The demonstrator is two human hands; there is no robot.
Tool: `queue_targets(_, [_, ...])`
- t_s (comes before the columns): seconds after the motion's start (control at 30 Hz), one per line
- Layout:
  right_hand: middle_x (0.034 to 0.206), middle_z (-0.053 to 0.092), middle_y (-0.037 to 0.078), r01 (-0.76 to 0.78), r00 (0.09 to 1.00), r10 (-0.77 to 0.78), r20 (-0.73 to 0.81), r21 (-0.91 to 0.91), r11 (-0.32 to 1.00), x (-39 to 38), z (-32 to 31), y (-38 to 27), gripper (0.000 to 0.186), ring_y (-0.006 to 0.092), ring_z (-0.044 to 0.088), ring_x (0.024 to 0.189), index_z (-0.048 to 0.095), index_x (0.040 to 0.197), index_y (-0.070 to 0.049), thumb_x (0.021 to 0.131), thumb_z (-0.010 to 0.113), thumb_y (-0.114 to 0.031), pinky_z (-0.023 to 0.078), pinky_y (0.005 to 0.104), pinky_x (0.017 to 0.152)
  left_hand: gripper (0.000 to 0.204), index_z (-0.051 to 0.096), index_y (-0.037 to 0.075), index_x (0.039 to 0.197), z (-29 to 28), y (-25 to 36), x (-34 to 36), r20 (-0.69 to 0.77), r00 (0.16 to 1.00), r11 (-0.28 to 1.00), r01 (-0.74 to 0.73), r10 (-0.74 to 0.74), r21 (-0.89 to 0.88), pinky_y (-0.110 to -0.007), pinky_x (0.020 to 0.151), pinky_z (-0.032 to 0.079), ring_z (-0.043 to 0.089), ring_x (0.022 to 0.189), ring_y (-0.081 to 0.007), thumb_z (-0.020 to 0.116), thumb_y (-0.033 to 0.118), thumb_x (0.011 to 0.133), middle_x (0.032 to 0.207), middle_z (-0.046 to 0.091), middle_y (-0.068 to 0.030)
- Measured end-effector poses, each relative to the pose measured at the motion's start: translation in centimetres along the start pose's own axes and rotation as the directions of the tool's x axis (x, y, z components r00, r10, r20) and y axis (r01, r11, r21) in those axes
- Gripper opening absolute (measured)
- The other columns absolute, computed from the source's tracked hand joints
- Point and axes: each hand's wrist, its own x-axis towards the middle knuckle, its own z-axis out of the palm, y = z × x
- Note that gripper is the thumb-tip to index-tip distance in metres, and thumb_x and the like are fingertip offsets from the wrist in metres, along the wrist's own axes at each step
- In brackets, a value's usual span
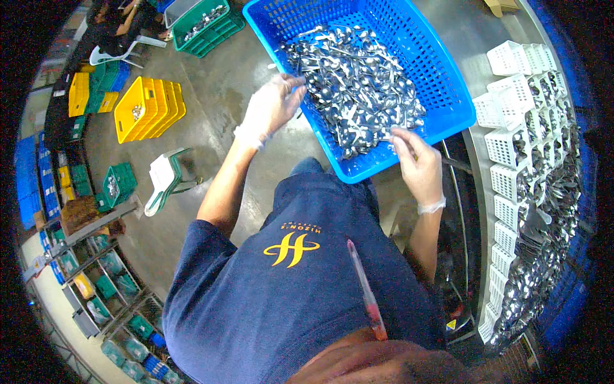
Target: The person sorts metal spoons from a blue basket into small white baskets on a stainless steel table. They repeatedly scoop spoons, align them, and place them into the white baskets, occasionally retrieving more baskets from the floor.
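Note:
A blue perforated plastic basket (451, 80) stands tilted before me, with a heap of metal spoons (358, 89) in it. My left hand (272, 105), in a clear glove, is at the basket's left rim, its fingers curled over the edge. What it grips, if anything, I cannot make out. Over the near right rim reaches my right hand (419, 166), also gloved. Its thumb and fingers pinch a thin spoon handle at the edge of the heap.
Along the right, a metal counter (473, 163) bears white perforated holders (505, 182) and a long pile of cutlery (537, 262). On the floor to the left stand yellow crates (150, 112), a white stool (165, 176) and a green crate (120, 184). Another green crate (208, 32) holds cutlery. A person sits far left.

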Motion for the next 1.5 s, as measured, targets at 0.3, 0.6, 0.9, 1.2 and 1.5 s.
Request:
queue_targets(0.3, [0.1,0.076,0.007,-0.055,0.983,0.111,-0.146,0.34,0.939,15.2,2.9,-0.2,0.027,0.0097,0.067,0.085,0.071,0.12,0.003,0.105,0.061,-0.016,0.054,0.0242,0.079,0.031,0.076,0.006,0.109,4.4,-8.9,22.5,0.48,0.877,0.927,-0.181,0.001,0.328,-0.048,0.09,0.057,0.072,0.102,-0.0411,0.059,0.025,0.093,0.106,0.074,-0.022])
queue_targets(0.6, [0.102,0.076,0.005,-0.298,0.845,0.436,-0.31,0.404,0.865,20.6,8.0,5.0,0.029,0.008,0.067,0.084,0.072,0.122,-0.002,0.106,0.06,-0.023,0.051,0.0232,0.075,0.027,0.076,0.007,0.11,20.8,-20.9,37.9,0.619,0.784,0.761,-0.377,-0.041,0.528,-0.048,0.087,0.06,0.073,0.106,-0.0361,0.061,0.017,0.09,0.114,0.075,-0.0198])
queue_targets(0.9, [0.091,0.076,0.017,-0.433,0.811,0.386,-0.44,-0.01,0.901,18.9,12.3,10.3,0.028,0.0345,0.074,0.078,0.074,0.117,-0.013,0.101,0.062,-0.033,0.058,0.0428,0.073,0.026,0.076,0.01,0.117,24.2,-21.1,38.3,0.616,0.776,0.724,-0.345,-0.137,0.597,-0.047,0.092,0.059,0.072,0.112,-0.0341,0.064,0.017,0.095,0.12,0.074,-0.0149])
queue_targets(1.2, [0.103,0.075,0.016,-0.491,0.847,0.343,-0.407,-0.349,0.799,18.6,11.1,9.2,0.027,0.0379,0.073,0.088,0.074,0.115,-0.018,0.101,0.062,-0.036,0.058,0.0452,0.076,0.032,0.077,0.002,0.102,25.8,-25.5,41.3,0.603,0.798,0.735,-0.407,-0.003,0.542,-0.049,0.089,0.059,0.073,0.104,-0.0399,0.064,0.028,0.088,0.105,0.075,-0.0248])
queue_targets(1.5, [0.098,0.074,0.023,-0.474,0.844,0.373,-0.385,-0.208,0.856,19.1,11.3,9.4,0.037,0.0409,0.073,0.09,0.069,0.125,-0.013,0.102,0.059,-0.041,0.059,0.0479,0.081,0.037,0.077,0.005,0.107,17.1,-13.6,39.9,0.804,0.593,0.979,-0.183,0.034,0.094,-0.037,0.081,0.058,0.073,0.087,-0.0223,0.072,0.036,0.087,0.098,0.077,-0.0129])
